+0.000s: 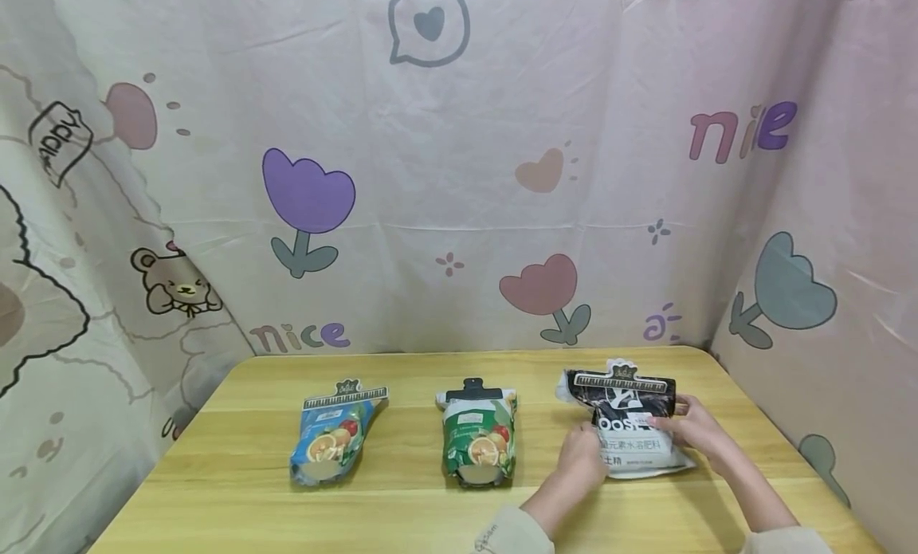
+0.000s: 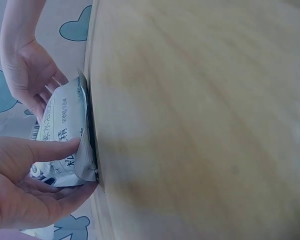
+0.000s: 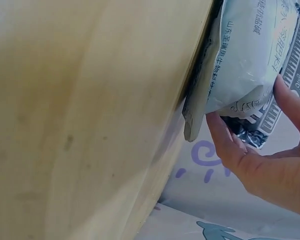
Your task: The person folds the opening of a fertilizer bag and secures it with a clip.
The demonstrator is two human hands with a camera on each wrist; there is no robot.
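A black-and-white fertilizer bag [image 1: 631,438] stands on the right part of the table, its top closed by a black piano-key clip [image 1: 621,381]. My left hand [image 1: 582,458] grips its left lower side; the left wrist view shows the thumb [image 2: 57,150] on the printed front and the other fingers at the edge. On the opposite side my right hand [image 1: 694,428] holds the bag. In the right wrist view that hand's thumb [image 3: 290,102] lies near the clip and its fingers touch the bag's side, their tips partly hidden.
A blue fruit-print bag [image 1: 333,438] with a piano-key clip stands at the left of the wooden table [image 1: 237,458]. A green fruit-print bag [image 1: 479,438] with a black clip [image 1: 473,390] stands in the middle. Printed cloth [image 1: 430,283] hangs behind and at both sides.
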